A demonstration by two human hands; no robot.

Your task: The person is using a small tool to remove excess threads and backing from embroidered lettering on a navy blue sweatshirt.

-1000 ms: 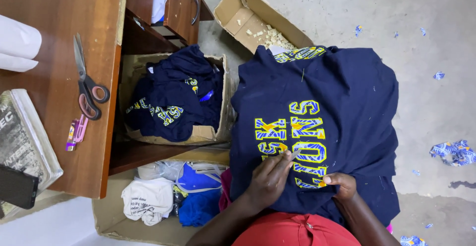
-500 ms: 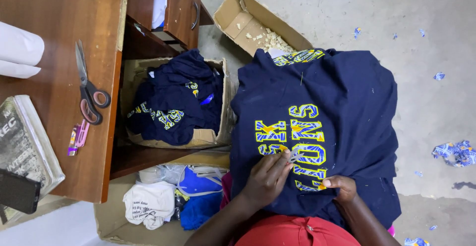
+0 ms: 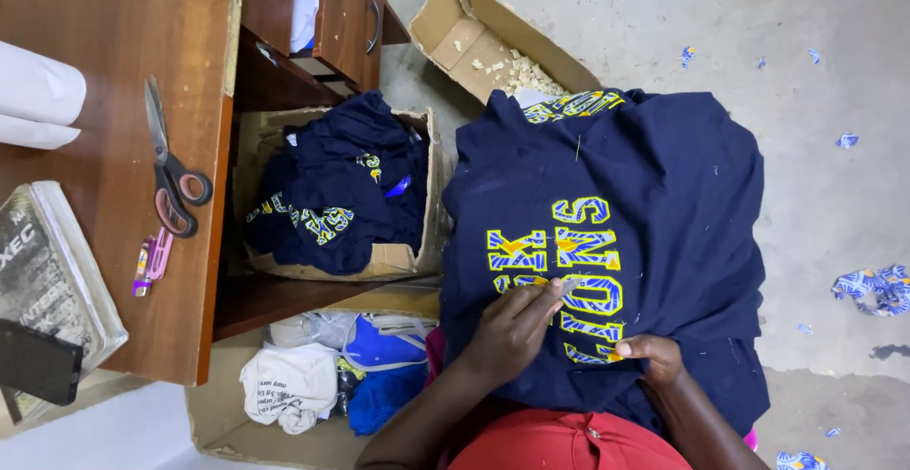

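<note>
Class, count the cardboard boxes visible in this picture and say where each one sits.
3: an open box of crumbs on the floor, a box of navy shirts under the desk, and a box of mixed clothes nearest the person. Others may be hidden.

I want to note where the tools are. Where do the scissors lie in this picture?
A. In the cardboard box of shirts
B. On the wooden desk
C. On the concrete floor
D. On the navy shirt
B: the scissors lie flat on the brown wooden desk, beside the cardboard box of shirts and apart from both hands.
</note>
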